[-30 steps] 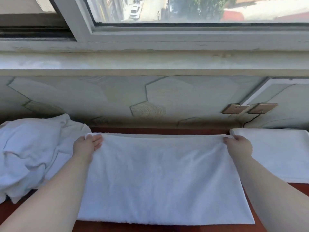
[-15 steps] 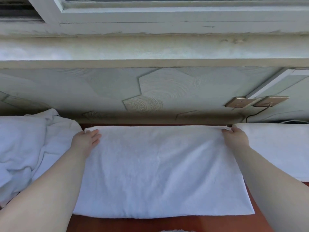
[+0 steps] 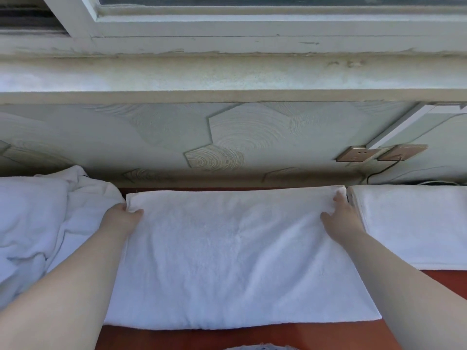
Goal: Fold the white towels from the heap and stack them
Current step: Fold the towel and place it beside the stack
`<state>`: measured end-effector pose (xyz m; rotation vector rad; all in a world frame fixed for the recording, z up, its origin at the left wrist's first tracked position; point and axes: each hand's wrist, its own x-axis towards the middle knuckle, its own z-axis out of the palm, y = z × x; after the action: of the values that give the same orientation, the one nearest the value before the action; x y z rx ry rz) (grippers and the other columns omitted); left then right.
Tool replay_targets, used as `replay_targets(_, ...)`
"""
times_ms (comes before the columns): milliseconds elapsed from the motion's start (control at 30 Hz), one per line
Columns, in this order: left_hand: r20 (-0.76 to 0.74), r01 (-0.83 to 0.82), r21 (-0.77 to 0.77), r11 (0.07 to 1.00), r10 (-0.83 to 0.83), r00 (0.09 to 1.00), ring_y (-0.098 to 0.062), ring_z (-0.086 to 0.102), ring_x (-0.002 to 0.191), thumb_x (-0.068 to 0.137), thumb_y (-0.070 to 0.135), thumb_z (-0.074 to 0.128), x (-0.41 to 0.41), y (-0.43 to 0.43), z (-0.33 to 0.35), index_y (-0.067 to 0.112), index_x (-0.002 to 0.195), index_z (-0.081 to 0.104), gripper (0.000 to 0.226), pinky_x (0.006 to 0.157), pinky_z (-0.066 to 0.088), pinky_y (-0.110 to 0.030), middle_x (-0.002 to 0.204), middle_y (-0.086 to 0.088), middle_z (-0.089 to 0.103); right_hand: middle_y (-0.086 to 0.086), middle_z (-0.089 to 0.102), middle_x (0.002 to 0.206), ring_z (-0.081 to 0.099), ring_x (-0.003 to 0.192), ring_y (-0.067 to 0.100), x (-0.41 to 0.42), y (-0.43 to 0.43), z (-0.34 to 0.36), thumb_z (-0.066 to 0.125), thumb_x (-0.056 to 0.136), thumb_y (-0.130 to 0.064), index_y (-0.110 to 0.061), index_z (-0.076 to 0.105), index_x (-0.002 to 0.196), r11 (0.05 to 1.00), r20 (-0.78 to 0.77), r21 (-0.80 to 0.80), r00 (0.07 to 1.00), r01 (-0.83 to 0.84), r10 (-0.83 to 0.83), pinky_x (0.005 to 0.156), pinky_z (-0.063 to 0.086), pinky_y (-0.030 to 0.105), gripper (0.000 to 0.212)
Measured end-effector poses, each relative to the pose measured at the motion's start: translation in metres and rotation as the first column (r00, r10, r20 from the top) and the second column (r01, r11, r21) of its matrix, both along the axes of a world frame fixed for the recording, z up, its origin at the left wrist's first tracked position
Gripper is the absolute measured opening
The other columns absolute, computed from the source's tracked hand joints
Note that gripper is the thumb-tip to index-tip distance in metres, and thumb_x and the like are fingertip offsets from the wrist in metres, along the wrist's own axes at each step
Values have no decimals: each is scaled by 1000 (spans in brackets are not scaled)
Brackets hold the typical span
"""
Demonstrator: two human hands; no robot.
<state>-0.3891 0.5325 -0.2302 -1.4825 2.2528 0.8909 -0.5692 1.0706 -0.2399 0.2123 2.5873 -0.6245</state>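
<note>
A white towel (image 3: pixel 227 258), folded in half, lies flat on the red-brown table (image 3: pixel 444 281) in front of me. My left hand (image 3: pixel 121 219) grips its far left corner, thumb on top and fingers tucked under the cloth. My right hand (image 3: pixel 340 218) rests on the far right corner with fingers straight and thumb spread. The heap of crumpled white towels (image 3: pixel 38 223) sits at the left, touching my left forearm. A folded white towel stack (image 3: pixel 417 228) lies at the right, just beside the towel's right edge.
The wall with hexagon panels (image 3: pixel 240 137) rises right behind the table, with a windowsill above it. Two wall sockets (image 3: pixel 358 154) sit at the right, and a dark cable (image 3: pixel 379 170) drops behind the folded stack. A grey cloth edge (image 3: pixel 257 347) shows at the bottom.
The far edge of the towel has come down flat on the table. My right hand went from pinching the corner to lying flat on it. The view tilted down.
</note>
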Motion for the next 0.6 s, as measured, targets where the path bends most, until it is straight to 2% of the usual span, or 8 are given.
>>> replay_targets(67, 28, 31, 13, 999, -31, 999, -40, 55, 128, 100, 41, 62, 10, 1, 2, 5, 151, 47, 64, 104, 45, -43, 148, -19, 56, 1, 13, 169, 23, 150, 32, 22, 2, -5, 55, 98, -32, -21, 21, 161, 978, 38, 154, 990, -142, 138, 118, 34, 46, 72)
replay_targets(100, 27, 32, 30, 999, -33, 999, -40, 55, 127, 100, 42, 62, 15, 4, 3, 6, 151, 49, 63, 103, 45, -43, 147, -19, 56, 2, 8, 171, 13, 153, 30, 36, 5, -8, 52, 100, -35, -23, 21, 162, 961, 46, 206, 983, -185, 179, 122, 27, 46, 70)
replay_targets(167, 4, 9, 54, 998, -9, 1000, -40, 56, 126, 101, 42, 63, 26, 11, 6, 8, 149, 51, 61, 99, 45, -40, 145, -18, 58, 2, 3, 171, 4, 155, 28, 66, 12, -11, 46, 103, -40, -27, 19, 161, 948, 31, 258, 983, -184, 182, 124, 22, 47, 65)
replay_targets(267, 14, -22, 56, 998, 21, 1000, -37, 62, 112, 98, 48, 64, 53, 15, 6, 5, 137, 60, 59, 90, 49, -38, 134, -16, 64, 4, 7, 171, 11, 155, 31, 107, 27, -16, 46, 105, -39, -27, 24, 160, 962, -13, 258, 995, -94, 101, 124, 23, 50, 61)
replay_targets(333, 33, -1, 76, 997, -1, 999, -33, 63, 103, 94, 55, 65, 74, 14, 5, 7, 127, 64, 58, 92, 53, -42, 123, -13, 67, 6, 11, 169, 15, 154, 31, 126, 34, -15, 49, 104, -37, -25, 29, 160, 967, -40, 246, 997, -61, 73, 123, 26, 49, 60)
replay_targets(433, 24, 17, 59, 998, -18, 1000, -30, 62, 99, 88, 55, 72, 107, 13, -2, 14, 123, 55, 57, 96, 52, -45, 112, -7, 64, 6, 14, 169, 20, 153, 30, 146, 43, -10, 51, 103, -35, -26, 33, 158, 959, -60, 279, 996, -43, 62, 120, 31, 48, 59)
replay_targets(533, -29, 13, 60, 998, -12, 1000, -31, 64, 101, 89, 44, 77, 136, 21, -4, 6, 128, 57, 58, 93, 53, -44, 119, -13, 67, 9, 29, 163, 37, 142, 34, 165, 47, -3, 53, 100, -30, -28, 34, 157, 950, -67, 310, 998, 34, -13, 109, 38, 51, 60)
replay_targets(600, -39, 28, 70, 997, -25, 999, -32, 62, 106, 91, 48, 74, 156, 30, -2, 6, 127, 60, 58, 92, 50, -42, 122, -12, 67, 11, 46, 150, 47, 132, 36, 178, 50, 3, 52, 98, -29, -30, 30, 157, 944, -70, 296, 989, 143, -128, 103, 37, 52, 63)
